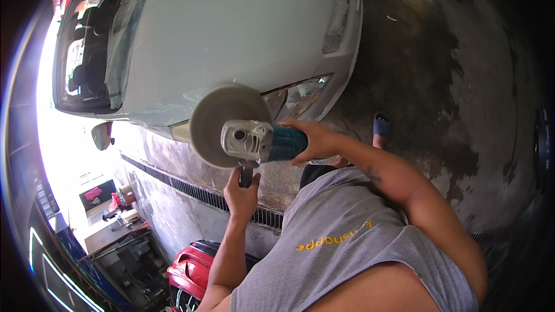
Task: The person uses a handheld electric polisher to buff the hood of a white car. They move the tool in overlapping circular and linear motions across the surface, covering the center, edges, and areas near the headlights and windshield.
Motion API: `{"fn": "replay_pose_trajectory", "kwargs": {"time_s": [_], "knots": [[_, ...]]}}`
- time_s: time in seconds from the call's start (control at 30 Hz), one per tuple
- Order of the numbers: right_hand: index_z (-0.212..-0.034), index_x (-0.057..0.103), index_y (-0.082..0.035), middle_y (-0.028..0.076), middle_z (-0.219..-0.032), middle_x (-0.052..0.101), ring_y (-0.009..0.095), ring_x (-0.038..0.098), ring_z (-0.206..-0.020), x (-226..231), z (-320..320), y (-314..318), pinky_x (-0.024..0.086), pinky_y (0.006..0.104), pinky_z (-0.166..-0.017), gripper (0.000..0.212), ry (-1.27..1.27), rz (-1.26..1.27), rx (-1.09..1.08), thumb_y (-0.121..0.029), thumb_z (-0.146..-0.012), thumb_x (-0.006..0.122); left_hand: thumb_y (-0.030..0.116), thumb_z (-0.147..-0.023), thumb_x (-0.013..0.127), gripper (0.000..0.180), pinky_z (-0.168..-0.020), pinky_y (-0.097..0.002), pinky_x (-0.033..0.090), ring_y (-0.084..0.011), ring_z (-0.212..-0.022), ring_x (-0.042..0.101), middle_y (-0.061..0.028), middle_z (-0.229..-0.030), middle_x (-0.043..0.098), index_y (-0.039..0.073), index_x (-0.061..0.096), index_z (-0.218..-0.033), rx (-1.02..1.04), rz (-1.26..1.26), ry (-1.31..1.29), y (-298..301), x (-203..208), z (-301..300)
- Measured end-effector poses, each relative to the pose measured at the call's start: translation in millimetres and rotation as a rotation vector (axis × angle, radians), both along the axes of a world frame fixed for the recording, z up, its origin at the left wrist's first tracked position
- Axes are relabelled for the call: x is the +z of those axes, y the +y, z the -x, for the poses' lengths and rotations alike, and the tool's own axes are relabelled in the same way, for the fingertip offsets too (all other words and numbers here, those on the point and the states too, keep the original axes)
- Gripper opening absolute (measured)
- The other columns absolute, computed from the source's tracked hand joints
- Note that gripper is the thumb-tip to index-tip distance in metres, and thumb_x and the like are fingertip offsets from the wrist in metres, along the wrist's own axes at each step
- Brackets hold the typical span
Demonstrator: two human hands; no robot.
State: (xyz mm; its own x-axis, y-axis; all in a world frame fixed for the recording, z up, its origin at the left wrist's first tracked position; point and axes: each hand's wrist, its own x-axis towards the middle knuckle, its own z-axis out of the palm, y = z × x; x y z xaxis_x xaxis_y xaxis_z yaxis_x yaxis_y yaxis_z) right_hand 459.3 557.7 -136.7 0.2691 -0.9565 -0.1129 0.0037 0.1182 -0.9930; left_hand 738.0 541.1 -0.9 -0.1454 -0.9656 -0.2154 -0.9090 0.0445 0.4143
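Note:
A rotary polisher (287, 142) with a teal body, a silver gear head and a large round grey-beige pad (211, 121) is in both my hands. My right hand (317, 140) wraps around the teal body. On the black side handle, my left hand (241, 196) is closed. The pad overlaps the front corner of a pale car (231, 29), beside the headlight (302, 96). Its far edge covers part of the fender; I cannot tell whether the pad touches the paint. The pad's surface looks smeared, as if spinning.
The car's windshield and a side mirror (102, 136) are at the left. A drain grate (202, 196) crosses the stained concrete floor. A red vehicle part (188, 268) stands at lower left, near a cluttered bench (113, 225). My foot wears a blue slipper (381, 124).

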Motion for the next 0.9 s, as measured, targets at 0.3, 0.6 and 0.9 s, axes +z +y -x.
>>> {"fn": "replay_pose_trajectory", "kwargs": {"time_s": [0.3, 0.6, 0.9], "knots": [[-0.143, 0.068, -0.016, 0.015, -0.125, 0.079, 0.033, 0.074, -0.121, -143, 14, 130, 0.056, 0.0433, -0.104, 0.074, 0.174, -0.356, -0.451, -0.026, -0.075, 0.095, 0.022, -0.089, 0.086, 0.043, -0.081, -0.0396, 0.057, -0.0250, -0.083, 0.073, -0.0169, -0.097, 0.079, 0.008, 0.073, -0.128, -0.085, -0.235, 0.004, -18, -31, 68], [-0.124, 0.077, -0.018, 0.017, -0.114, 0.079, 0.041, 0.074, -0.109, -106, -9, 106, 0.058, 0.0470, -0.094, 0.043, 0.221, -0.263, -0.445, -0.026, -0.082, 0.084, 0.010, -0.091, 0.085, 0.039, -0.076, -0.0290, 0.051, -0.0117, -0.084, 0.063, -0.0037, -0.098, 0.074, 0.001, 0.072, -0.126, -0.062, -0.167, 0.115, -29, -24, 18], [-0.112, 0.079, -0.015, 0.017, -0.103, 0.079, 0.038, 0.076, -0.101, -156, -43, 97, 0.057, 0.0487, -0.088, 0.033, 0.184, -0.143, -0.635, -0.020, -0.080, 0.080, 0.010, -0.094, 0.085, 0.031, -0.071, -0.0242, 0.046, -0.0058, -0.081, 0.056, 0.0031, -0.094, 0.068, 0.003, 0.069, -0.119, -0.057, -0.153, 0.044, -21, -32, 23]]}}
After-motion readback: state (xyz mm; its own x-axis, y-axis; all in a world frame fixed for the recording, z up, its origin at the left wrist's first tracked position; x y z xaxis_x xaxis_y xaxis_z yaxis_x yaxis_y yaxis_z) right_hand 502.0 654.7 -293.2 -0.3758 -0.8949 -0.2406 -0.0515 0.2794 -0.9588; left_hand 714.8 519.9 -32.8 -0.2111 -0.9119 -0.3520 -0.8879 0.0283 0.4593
